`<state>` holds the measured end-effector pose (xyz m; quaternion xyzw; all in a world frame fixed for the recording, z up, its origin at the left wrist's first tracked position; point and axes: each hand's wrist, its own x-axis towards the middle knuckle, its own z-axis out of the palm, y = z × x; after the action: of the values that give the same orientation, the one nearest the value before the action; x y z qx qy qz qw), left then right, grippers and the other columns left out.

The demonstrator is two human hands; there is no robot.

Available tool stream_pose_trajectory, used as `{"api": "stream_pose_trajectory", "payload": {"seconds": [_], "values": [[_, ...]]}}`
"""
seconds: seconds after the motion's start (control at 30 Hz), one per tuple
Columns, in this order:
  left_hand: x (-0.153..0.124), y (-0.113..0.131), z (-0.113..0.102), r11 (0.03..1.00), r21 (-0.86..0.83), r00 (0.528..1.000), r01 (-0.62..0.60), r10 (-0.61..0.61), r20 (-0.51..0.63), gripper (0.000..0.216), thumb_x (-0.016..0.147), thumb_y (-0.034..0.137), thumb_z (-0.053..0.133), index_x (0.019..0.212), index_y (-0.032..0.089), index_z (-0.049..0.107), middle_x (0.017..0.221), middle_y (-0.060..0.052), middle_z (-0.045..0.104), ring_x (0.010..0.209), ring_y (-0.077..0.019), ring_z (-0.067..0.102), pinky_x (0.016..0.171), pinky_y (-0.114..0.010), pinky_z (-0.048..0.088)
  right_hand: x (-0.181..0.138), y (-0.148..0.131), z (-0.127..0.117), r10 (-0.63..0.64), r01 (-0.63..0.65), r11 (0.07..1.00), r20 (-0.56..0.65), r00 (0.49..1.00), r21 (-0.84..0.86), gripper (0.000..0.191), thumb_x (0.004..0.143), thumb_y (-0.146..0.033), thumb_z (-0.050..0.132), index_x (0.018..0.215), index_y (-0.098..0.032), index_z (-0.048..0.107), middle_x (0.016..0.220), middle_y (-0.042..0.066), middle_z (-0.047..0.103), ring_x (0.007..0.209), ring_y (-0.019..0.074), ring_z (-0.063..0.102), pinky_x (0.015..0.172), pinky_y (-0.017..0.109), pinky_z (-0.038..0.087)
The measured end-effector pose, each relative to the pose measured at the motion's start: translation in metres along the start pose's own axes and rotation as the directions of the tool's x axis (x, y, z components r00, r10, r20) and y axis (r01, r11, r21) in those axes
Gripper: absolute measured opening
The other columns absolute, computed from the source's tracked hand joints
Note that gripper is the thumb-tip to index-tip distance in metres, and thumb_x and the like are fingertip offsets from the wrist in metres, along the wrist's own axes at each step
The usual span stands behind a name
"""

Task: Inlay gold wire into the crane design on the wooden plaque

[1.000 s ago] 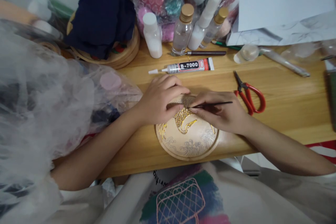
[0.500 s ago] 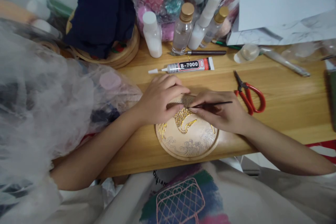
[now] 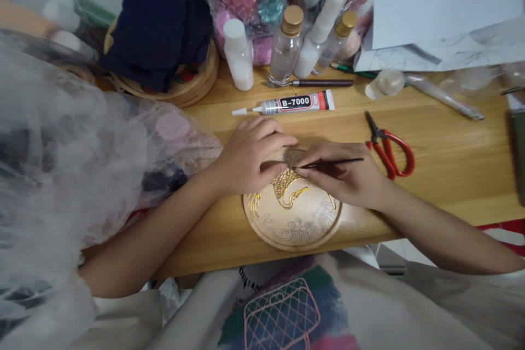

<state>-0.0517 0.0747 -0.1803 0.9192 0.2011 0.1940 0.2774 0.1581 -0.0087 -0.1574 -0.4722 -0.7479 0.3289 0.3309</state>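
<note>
Resting curled on the upper left rim of a round pale wooden plaque carved with a gold-outlined crane and waves, left hand lying at about ten o'clock of the disc, fingers drawn together and bent, fingertips pressing down beside the gold feathers. Pinching a thin dark needle-like tool at about one o'clock of the plaque, right hand with thumb and forefinger clamped on the shaft, tip touching the crane's gold wing near the left fingertips, handle pointing toward three o'clock. Lying near the front edge of a light wooden table, plaque sitting just above a painted shirt front at six o'clock.

Lying at twelve o'clock from the hands, a white tube of glue with a black and red B-7000 label, nozzle toward nine o'clock. Standing beyond it, a white plastic bottle and a clear bottle with a gold cap, with a dark-handled tool lying flat between bottles and tube. Resting at three o'clock, just beside the right hand, red-handled scissors, blades pointing to eleven o'clock. Sitting at ten o'clock, a dark blue cloth heaped on stacked wooden rounds. Billowing at nine o'clock, white gauzy netting touching the left forearm.
</note>
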Motion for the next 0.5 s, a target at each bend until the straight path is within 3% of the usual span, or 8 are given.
{"api": "stream_pose_trajectory", "payload": {"seconds": [0.5], "values": [[-0.0008,-0.0010,0.0002,1.000,-0.004,1.000,0.011,-0.011,0.012,0.030,0.089,0.031,0.059,0.116,0.018,0.062,0.110,-0.008,0.061,0.103,-0.0252,0.054,0.091,-0.043,0.042,0.0021,-0.0011,-0.0003,-0.030,0.030,0.999,0.000,1.000,-0.019,0.003,0.086,-0.014,0.068,0.088,-0.014,0.070,0.074,0.002,0.072,0.059,0.0083,0.061,0.054,0.019,0.047]]}}
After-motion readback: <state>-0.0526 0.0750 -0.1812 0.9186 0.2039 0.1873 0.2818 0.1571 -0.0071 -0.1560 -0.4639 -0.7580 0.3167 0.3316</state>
